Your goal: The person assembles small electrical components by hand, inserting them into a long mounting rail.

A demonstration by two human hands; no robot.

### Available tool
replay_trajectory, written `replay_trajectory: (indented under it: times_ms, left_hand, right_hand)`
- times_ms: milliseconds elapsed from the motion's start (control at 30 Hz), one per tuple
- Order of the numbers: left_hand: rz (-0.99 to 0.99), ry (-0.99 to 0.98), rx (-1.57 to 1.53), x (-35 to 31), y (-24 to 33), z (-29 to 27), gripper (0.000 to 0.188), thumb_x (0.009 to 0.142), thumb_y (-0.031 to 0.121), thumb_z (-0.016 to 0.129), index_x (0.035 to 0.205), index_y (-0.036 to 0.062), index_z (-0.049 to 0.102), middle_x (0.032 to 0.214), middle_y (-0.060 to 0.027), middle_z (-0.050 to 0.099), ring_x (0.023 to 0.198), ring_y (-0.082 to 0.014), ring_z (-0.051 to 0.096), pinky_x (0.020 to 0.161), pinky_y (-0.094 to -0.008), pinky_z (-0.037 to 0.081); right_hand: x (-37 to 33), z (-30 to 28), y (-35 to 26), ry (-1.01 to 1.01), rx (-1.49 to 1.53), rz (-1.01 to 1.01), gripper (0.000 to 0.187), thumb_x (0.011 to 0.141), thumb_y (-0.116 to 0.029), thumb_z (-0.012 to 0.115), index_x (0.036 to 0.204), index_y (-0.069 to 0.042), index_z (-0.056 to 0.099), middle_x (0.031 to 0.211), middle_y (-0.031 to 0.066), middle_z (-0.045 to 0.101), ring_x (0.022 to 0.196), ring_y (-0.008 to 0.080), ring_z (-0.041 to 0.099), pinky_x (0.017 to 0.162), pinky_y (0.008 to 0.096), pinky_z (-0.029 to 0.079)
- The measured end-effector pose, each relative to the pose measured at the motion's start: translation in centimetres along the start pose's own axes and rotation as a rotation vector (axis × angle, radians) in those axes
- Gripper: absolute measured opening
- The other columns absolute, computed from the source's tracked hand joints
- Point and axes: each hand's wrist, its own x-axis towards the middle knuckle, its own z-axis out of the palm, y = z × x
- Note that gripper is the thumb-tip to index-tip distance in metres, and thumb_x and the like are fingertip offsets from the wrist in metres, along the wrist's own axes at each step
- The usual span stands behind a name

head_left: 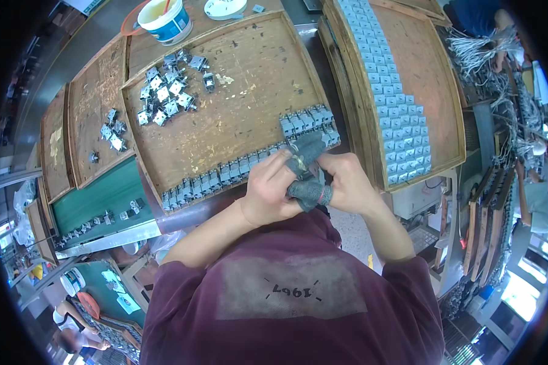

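Both hands meet over the front right corner of a shallow wooden tray (249, 85). A dark grey cloth (309, 193), knitted-looking with a reddish line and some yellow on it, is bunched between them. My left hand (271, 185) grips it from the left with curled fingers. From the right, my right hand (347, 182) closes on the same cloth, thumb side inward. Whether anything lies inside the cloth is hidden. Just beyond my hands, small metal box-shaped parts (216, 176) stand in a row along the tray's near edge, with a short block of them (307, 121) at the right.
Loose metal parts (164, 91) lie heaped at the tray's back left. Right of it, stacked wooden trays (429, 79) carry tight rows of similar parts. A blue-white bucket (164, 21) stands behind. Cable bundles (484, 45) and another person (478, 18) are at far right.
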Motion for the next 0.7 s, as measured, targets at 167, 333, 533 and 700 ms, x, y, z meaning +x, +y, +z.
replay_trajectory:
  times_ms: [167, 333, 533, 700]
  left_hand:
    - [0.081, -0.067, 0.085, 0.1, -1.2, 0.2, 0.066, 0.067, 0.022, 0.081, 0.125, -0.0038, 0.061, 0.108, -0.0192, 0.068, 0.089, -0.0357, 0.069, 0.078, -0.0387, 0.056]
    - [-0.100, -0.074, 0.107, 2.1, -5.3, -1.0, 0.046, 0.071, 0.018, 0.075, 0.111, -0.0007, 0.064, 0.112, -0.0227, 0.060, 0.102, -0.0387, 0.061, 0.087, -0.0439, 0.051]
    - [-0.704, -0.305, 0.024, 0.4, -14.3, -1.5, 0.046, 0.076, 0.004, 0.068, 0.121, -0.0001, 0.063, 0.114, -0.0186, 0.055, 0.104, -0.0289, 0.058, 0.092, -0.0347, 0.047]
    - [-0.895, -0.506, -0.171, 2.0, -14.1, 0.1, 0.046, 0.071, 0.010, 0.067, 0.115, -0.0045, 0.061, 0.118, -0.0266, 0.057, 0.112, -0.0408, 0.055, 0.098, -0.0399, 0.045]
  right_hand:
    - [-0.2, -0.8, 0.1, -0.011, -0.096, 0.009, 0.049, 0.076, -0.045, 0.076, 0.089, 0.002, 0.067, 0.076, 0.0221, 0.065, 0.072, 0.0385, 0.067, 0.065, 0.0413, 0.052]
    - [0.6, -8.1, 1.8, 0.510, -0.125, 0.229, 0.029, 0.085, -0.024, 0.072, 0.107, -0.005, 0.070, 0.089, 0.0090, 0.072, 0.074, 0.0147, 0.067, 0.067, 0.0298, 0.051]
    - [0.8, -18.3, 13.2, 0.683, -0.717, 0.371, 0.038, 0.089, -0.036, 0.067, 0.108, -0.004, 0.071, 0.094, 0.0167, 0.072, 0.088, 0.0254, 0.068, 0.081, 0.0366, 0.050]
    - [1.9, -18.0, 14.0, 0.615, -0.316, 0.431, 0.033, 0.089, -0.031, 0.069, 0.101, 0.000, 0.072, 0.089, 0.0075, 0.071, 0.086, 0.0152, 0.063, 0.077, 0.0311, 0.048]
